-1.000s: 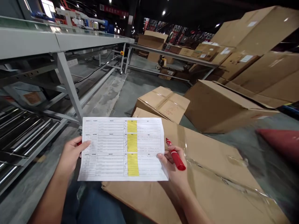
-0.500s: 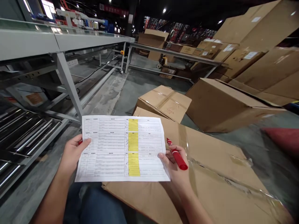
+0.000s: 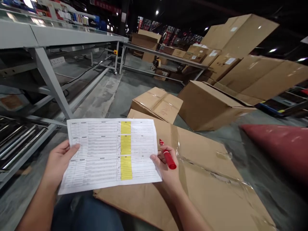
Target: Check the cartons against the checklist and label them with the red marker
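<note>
A white printed sheet (image 3: 103, 166) with ruled tables and a yellow highlighted column is stretched between both hands in front of me. My left hand (image 3: 59, 160) pinches its left edge, thumb on top and fingers behind. At the right edge, my right hand (image 3: 169, 165) grips the paper under its thumb. The same hand also holds a red marker (image 3: 169, 158), its pointed end up and to the left. Below and behind the sheet lies a large flattened cardboard box (image 3: 204, 179).
A taped carton (image 3: 158, 102) and a bigger cardboard box (image 3: 207, 106) are on the floor ahead. On the left stands a grey metal conveyor frame (image 3: 53, 80) with rollers (image 3: 24, 141) low down. A dark red bulging object (image 3: 276, 141) lies at right.
My view has turned a little to the right, so the surroundings appear shifted left. The sheet has tilted slightly, its left side lower. Both hands keep their grip.
</note>
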A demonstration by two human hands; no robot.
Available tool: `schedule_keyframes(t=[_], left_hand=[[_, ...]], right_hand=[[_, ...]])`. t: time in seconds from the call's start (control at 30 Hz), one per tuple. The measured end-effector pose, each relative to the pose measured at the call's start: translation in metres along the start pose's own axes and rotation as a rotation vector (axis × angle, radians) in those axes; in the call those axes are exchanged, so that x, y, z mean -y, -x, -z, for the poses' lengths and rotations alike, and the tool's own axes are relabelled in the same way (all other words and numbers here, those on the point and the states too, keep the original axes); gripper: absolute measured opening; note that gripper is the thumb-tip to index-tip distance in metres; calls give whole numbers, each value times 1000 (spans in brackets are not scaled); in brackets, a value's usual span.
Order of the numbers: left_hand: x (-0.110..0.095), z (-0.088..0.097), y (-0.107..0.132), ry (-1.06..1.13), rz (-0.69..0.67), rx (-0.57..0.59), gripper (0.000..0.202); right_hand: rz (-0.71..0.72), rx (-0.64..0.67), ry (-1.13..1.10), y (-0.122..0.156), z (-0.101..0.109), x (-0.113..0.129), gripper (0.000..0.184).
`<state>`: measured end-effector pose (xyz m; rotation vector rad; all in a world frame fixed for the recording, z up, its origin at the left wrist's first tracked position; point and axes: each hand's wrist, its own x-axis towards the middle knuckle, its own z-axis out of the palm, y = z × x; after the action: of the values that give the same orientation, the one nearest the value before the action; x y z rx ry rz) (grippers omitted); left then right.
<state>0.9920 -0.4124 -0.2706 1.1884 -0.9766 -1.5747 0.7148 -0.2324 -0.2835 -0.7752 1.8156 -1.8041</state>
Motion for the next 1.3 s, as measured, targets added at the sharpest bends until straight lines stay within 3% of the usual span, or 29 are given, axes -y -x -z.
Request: schedule_keyframes(t=[0.53, 1.3], left_hand=[[0, 2, 0, -13, -74, 83, 42], [1, -1, 0, 0, -63, 26, 41]], right_hand=[[-62, -78, 17, -3, -7, 11, 59], [-60, -82, 29, -2, -6, 15, 58]])
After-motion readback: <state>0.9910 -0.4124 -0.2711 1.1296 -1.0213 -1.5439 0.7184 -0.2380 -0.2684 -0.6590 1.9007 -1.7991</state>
